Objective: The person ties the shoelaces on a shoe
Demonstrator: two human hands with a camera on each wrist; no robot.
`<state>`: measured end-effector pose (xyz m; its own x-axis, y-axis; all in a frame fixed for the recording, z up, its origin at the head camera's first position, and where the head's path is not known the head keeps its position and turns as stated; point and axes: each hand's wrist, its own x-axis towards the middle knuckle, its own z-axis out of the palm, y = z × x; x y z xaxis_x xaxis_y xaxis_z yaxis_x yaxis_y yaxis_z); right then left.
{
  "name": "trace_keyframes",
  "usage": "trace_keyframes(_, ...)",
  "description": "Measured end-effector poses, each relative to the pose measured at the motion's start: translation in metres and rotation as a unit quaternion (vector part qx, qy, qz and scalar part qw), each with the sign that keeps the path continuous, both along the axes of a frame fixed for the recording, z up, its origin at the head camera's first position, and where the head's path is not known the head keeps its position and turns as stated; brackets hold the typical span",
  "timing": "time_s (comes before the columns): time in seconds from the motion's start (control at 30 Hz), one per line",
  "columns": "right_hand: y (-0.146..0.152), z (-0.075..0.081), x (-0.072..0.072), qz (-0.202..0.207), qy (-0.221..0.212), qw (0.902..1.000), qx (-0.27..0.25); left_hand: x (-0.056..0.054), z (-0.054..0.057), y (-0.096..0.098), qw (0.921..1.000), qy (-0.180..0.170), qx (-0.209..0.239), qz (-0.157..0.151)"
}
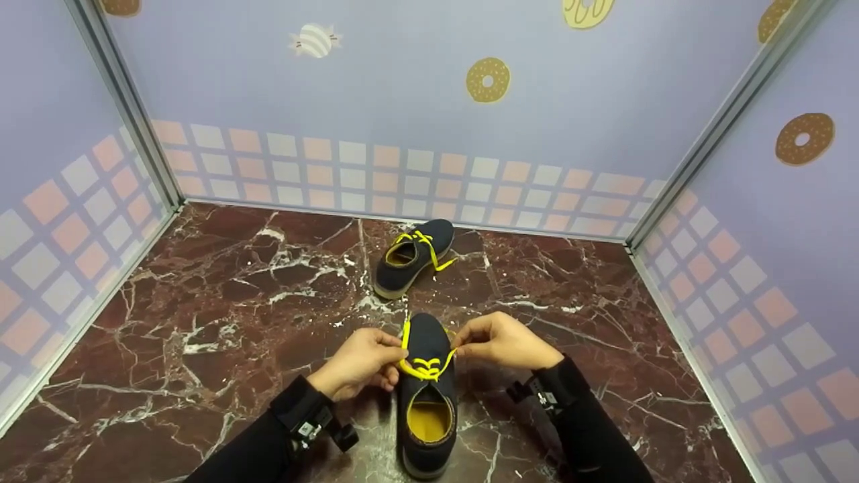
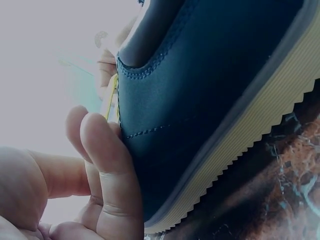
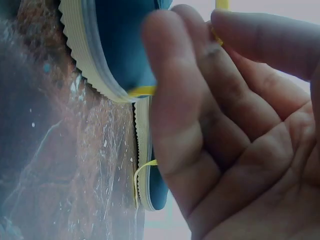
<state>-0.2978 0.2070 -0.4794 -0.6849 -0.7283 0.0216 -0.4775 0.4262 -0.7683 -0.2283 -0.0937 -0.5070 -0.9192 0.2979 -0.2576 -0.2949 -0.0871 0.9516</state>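
A dark navy lace-up shoe (image 1: 427,335) with a yellow lining stands on the floor between the hands, toe pointing away. Its yellow shoelace (image 1: 427,367) crosses over the tongue, and a strand runs out to each side. On the left, my left hand (image 1: 362,359) pinches one strand between thumb and index finger; the strand carries on up beside the toe. My right hand (image 1: 503,341) pinches the other strand at the shoe's right side. In the left wrist view, curled fingers (image 2: 112,170) lie against the shoe's side (image 2: 200,90). Yellow lace (image 3: 218,37) shows at the right thumb and fingertips.
A second navy shoe (image 1: 436,235) with a loose yellow lace sits farther ahead, toe angled right. Brown marbled flooring (image 1: 268,315) lies underneath. A patterned back wall (image 1: 402,80) and two side walls enclose the space.
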Motion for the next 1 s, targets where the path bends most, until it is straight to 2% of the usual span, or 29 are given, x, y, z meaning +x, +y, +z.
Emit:
trace_keyframes(0.13, -0.002, 0.0, 0.001, -0.005, -0.003, 0.9999, -0.012, -0.001, -0.001, 0.0, 1.0, -0.004, 0.0, 0.001)
trace_keyframes(0.3, -0.01, -0.003, 0.004, -0.035, -0.013, 0.9976, -0.059, -0.001, -0.002, 0.0, 1.0, -0.002, -0.001, 0.0)
trace_keyframes(0.63, -0.029, -0.004, 0.014, -0.064, 0.011, 0.9848, -0.161, -0.002, -0.003, 0.001, 1.0, 0.0, -0.005, 0.002)
trace_keyframes(1.0, -0.036, -0.007, 0.015, -0.084, 0.025, 0.9716, -0.22, -0.003, -0.003, 0.002, 1.0, -0.006, -0.005, 0.004)
